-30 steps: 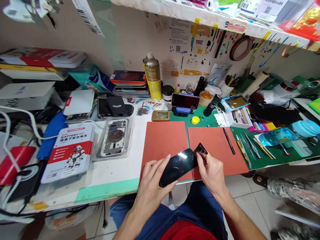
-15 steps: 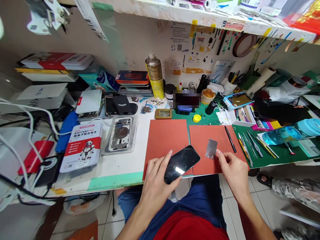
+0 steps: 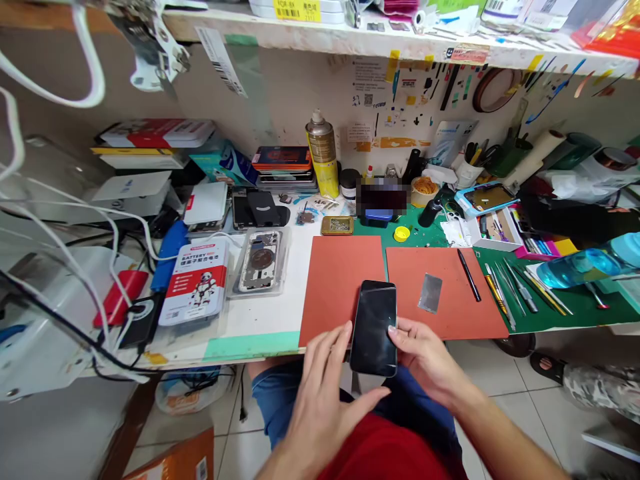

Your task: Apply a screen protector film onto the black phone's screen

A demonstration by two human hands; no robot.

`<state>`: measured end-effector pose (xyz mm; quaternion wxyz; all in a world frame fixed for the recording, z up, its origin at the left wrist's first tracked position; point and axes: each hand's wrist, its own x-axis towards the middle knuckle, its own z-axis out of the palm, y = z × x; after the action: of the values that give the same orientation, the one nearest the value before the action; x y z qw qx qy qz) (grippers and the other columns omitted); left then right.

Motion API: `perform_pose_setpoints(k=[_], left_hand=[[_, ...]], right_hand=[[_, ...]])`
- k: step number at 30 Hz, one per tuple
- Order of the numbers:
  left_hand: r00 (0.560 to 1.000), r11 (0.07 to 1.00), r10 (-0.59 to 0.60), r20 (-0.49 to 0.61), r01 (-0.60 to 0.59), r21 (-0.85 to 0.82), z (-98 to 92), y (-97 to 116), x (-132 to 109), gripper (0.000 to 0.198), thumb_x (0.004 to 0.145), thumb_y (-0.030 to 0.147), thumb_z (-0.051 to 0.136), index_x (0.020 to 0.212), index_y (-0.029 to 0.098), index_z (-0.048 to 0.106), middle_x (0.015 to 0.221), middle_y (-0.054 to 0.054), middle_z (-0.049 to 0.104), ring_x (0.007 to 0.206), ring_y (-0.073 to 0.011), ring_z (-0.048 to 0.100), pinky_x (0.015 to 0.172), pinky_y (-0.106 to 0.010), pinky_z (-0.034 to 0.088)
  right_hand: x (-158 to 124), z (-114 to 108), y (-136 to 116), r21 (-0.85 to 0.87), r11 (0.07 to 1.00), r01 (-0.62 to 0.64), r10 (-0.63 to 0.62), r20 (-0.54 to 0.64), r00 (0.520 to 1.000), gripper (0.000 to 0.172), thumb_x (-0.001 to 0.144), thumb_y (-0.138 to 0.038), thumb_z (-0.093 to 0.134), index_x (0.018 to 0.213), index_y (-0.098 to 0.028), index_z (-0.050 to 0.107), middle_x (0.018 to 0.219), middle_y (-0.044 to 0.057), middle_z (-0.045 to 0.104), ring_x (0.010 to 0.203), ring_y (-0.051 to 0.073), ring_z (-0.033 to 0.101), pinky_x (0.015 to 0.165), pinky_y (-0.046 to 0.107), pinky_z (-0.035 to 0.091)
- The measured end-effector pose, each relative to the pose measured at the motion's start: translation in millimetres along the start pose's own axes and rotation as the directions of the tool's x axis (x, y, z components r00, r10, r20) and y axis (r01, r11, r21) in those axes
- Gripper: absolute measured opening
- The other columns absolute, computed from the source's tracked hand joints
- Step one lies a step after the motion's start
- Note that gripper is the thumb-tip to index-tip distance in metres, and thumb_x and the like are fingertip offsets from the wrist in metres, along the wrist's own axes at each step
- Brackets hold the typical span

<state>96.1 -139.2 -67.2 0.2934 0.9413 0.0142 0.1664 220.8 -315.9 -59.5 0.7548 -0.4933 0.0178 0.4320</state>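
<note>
One black phone [image 3: 374, 327], long axis running front to back, is at the tabletop's [image 3: 275, 313] near edge between the right hand [image 3: 424, 352], nearer and gripping its right edge, and the left hand [image 3: 327, 393], splayed loosely beside its left edge (contact there unclear).

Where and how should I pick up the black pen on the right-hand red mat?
Probably pinch the black pen mid-barrel from above and its left, with the right hand once that frees the phone: it is slim and lies flat, slanting across the red mat, with bare mat on its left and tools beyond its right.
</note>
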Motion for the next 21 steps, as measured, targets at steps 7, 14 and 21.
perform_pose_setpoints(k=[7,14,21], left_hand=[[0.821,0.899,0.401,0.406,-0.437,-0.005,-41.8,-46,77,0.105,0.092,0.032,0.084,0.173,0.029,0.018,0.168,-0.014,0.049,0.161,-0.0363,0.039,0.132,-0.063,0.035],[0.834,0.935,0.324,0.446,-0.355,-0.013,-21.7,-57,112,0.071,0.087,0.020,0.081,0.152,0.025,0.052,0.140,-0.012,0.064,0.127,-0.0316,0.065,0.105,-0.049,0.059],[0.933,0.978,0.172,0.316,-0.200,0.060,-3.9,-78,92,0.071,0.091,0.031,0.079,0.154,0.023,0.049,0.134,-0.014,0.063,0.120,-0.0343,0.064,0.100,-0.054,0.059]], right_hand=[[57,-25,-69,-0.447,0.883,-0.145,0.289,0.274,0.917,0.045,0.073,-0.057,0.094,0.080,-0.015,0.080,0.081,0.005,0.080,0.070,0.017,0.070,0.069,0.027,0.054],[84,-20,-102,-0.772,0.635,-0.029,0.182,0.114,0.977,0.046,0.089,-0.061,0.074,0.084,-0.016,0.081,0.078,0.007,0.080,0.064,0.018,0.070,0.061,0.028,0.052],[31,-86,-104,-0.937,0.088,-0.338,-0.474,-0.338,0.813,0.024,0.094,-0.046,0.070,0.089,-0.022,0.070,0.093,0.009,0.078,0.083,0.026,0.070,0.067,0.033,0.040]])
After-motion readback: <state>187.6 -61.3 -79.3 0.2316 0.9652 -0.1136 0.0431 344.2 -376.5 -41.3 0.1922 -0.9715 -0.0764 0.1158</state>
